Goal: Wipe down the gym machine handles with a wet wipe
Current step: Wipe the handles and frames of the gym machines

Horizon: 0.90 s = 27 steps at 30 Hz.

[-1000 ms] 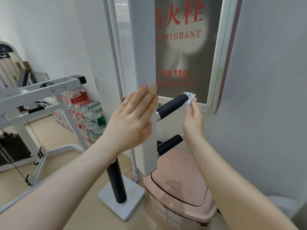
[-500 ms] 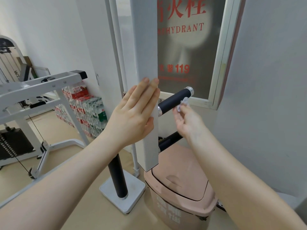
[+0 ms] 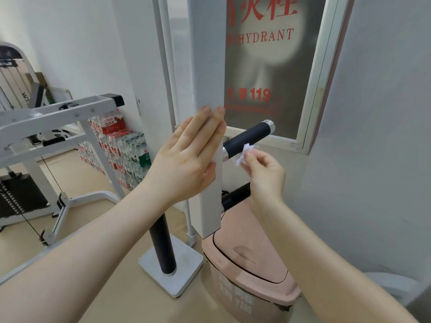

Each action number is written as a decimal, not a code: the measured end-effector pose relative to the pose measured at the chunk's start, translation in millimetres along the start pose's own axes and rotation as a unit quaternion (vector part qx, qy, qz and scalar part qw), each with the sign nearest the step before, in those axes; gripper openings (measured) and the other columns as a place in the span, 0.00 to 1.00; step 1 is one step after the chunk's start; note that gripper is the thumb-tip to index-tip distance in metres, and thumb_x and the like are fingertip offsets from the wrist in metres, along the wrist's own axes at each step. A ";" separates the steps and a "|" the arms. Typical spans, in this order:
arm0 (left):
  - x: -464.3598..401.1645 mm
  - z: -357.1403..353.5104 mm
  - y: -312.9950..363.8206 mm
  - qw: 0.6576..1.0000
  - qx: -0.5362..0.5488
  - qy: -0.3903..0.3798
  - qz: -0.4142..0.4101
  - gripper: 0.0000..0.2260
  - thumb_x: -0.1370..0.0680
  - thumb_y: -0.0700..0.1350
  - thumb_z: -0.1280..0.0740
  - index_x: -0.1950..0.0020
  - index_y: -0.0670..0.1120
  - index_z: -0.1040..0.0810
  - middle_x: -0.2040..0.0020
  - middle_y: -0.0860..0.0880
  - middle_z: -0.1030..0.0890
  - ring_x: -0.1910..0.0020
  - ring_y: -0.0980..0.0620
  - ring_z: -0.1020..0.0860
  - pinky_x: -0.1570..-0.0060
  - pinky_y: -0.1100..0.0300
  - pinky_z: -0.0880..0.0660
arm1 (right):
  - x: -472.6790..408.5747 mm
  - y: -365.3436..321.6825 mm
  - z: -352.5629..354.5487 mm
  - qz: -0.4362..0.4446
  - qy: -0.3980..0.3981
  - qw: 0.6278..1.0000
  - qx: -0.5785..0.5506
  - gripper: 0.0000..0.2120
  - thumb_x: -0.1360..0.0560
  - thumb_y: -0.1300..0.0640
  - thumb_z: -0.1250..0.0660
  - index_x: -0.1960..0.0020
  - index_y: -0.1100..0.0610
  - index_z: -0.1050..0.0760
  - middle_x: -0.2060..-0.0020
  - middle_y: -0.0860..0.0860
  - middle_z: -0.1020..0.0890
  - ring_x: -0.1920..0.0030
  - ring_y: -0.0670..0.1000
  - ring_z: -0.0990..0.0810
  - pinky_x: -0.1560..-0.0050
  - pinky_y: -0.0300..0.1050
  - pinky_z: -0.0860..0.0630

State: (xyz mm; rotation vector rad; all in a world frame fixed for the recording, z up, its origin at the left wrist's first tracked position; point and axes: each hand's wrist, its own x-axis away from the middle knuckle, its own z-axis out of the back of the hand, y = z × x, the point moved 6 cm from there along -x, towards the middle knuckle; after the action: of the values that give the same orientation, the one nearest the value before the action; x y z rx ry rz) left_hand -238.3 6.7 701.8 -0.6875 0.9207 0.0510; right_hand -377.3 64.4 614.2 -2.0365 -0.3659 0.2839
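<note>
Small gym corner here, white walls, tan floor [image 3: 98, 220], and a glass fire hydrant cabinet [image 3: 268, 66] with red lettering straight ahead. From my feed I see a white upright post [image 3: 208, 159] of the machine hanging down in the middle of the view. The left hand [image 3: 186, 159] lies flat against that post, fingers straight and together, thumb on the near face, so its grip is relaxed and holding nothing. The upper handle [image 3: 247, 139], black with chrome end caps, sticks out to the right of the post and tilts upward. The right hand [image 3: 265, 169] pinches a crumpled white wet wipe [image 3: 243, 153] between thumb and fingertips, and the wipe touches the underside of the upper handle near its post end. A second black handle [image 3: 235, 198] shows lower down, partly hidden behind the right wrist. Below sits a pink bin [image 3: 251, 273] with a swing lid. Off left there's a white weight machine frame [image 3: 53, 117] and stacked packs of bottled water [image 3: 121, 152] against the wall.
</note>
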 end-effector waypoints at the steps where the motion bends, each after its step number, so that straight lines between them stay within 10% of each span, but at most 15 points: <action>1: 0.4 0.0 -0.3 1.000 0.001 0.000 0.000 0.26 0.30 0.40 0.37 0.32 0.36 0.30 0.29 0.40 0.35 0.28 0.42 0.41 0.28 0.51 0.45 | -3.5 -7.9 5.0 0.074 0.013 0.995 0.068 0.06 0.25 0.59 0.33 0.51 0.59 0.19 0.59 0.50 0.17 0.58 0.44 0.18 0.52 0.36 0.24; 5: 0.8 0.1 -0.5 1.000 0.003 0.004 0.001 0.26 0.31 0.40 0.37 0.33 0.36 0.30 0.30 0.39 0.33 0.29 0.42 0.41 0.28 0.51 0.45 | -12.0 -43.2 0.1 0.368 0.006 0.887 0.279 0.09 0.25 0.63 0.36 0.50 0.59 0.19 0.56 0.52 0.16 0.55 0.45 0.23 0.52 0.30 0.30; 7: 0.8 0.1 -0.1 1.000 0.003 0.008 0.001 0.25 0.31 0.40 0.37 0.33 0.36 0.29 0.30 0.39 0.33 0.29 0.42 0.40 0.29 0.51 0.45 | -7.4 -54.5 -30.7 0.464 -0.132 0.801 0.355 0.09 0.27 0.66 0.37 0.53 0.60 0.19 0.56 0.52 0.16 0.55 0.46 0.23 0.52 0.33 0.29; 10: 1.1 -0.6 -1.9 1.000 0.004 0.009 0.000 0.26 0.31 0.40 0.36 0.33 0.36 0.29 0.30 0.39 0.33 0.29 0.42 0.40 0.29 0.52 0.44 | -0.4 -54.1 -66.3 0.455 -0.364 0.681 0.443 0.09 0.25 0.65 0.40 0.56 0.59 0.21 0.63 0.47 0.19 0.59 0.48 0.24 0.55 0.44 0.28; 13: 2.1 -1.3 -4.4 1.000 0.002 0.009 -0.002 0.26 0.31 0.41 0.36 0.33 0.36 0.30 0.29 0.40 0.34 0.29 0.43 0.40 0.29 0.52 0.42 | -33.2 -58.3 -67.5 0.367 -0.366 0.615 0.594 0.12 0.20 0.55 0.44 0.48 0.52 0.22 0.55 0.47 0.18 0.42 0.55 0.26 0.36 0.52 0.34; 17: 1.2 -2.0 -5.3 1.000 0.000 0.013 -0.002 0.26 0.31 0.41 0.36 0.32 0.37 0.30 0.29 0.42 0.35 0.28 0.43 0.40 0.30 0.51 0.41 | -44.0 -66.0 -71.5 0.310 -0.317 0.605 0.661 0.12 0.20 0.57 0.48 0.48 0.53 0.25 0.53 0.51 0.21 0.32 0.59 0.33 0.32 0.54 0.39; 22: 2.3 -2.7 -4.5 1.000 0.000 0.013 0.003 0.26 0.30 0.41 0.37 0.32 0.37 0.30 0.29 0.42 0.36 0.28 0.43 0.40 0.30 0.51 0.41 | -12.9 -68.9 -78.6 0.371 -0.396 0.614 0.573 0.09 0.23 0.61 0.43 0.52 0.55 0.24 0.63 0.49 0.22 0.59 0.54 0.25 0.59 0.46 0.30; 27: 2.1 -2.7 -3.4 1.000 -0.001 0.008 0.002 0.26 0.30 0.41 0.37 0.31 0.38 0.31 0.28 0.42 0.37 0.28 0.43 0.41 0.29 0.50 0.41 | -56.5 -77.3 -53.3 0.363 -0.238 0.629 0.645 0.09 0.21 0.57 0.46 0.48 0.54 0.27 0.62 0.53 0.23 0.57 0.59 0.25 0.59 0.51 0.28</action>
State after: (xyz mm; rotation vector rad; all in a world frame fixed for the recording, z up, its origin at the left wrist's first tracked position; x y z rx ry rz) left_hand -237.8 2.0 700.9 -0.6890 0.9372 0.0501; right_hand -421.6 34.7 709.9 -0.5032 0.3616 1.1976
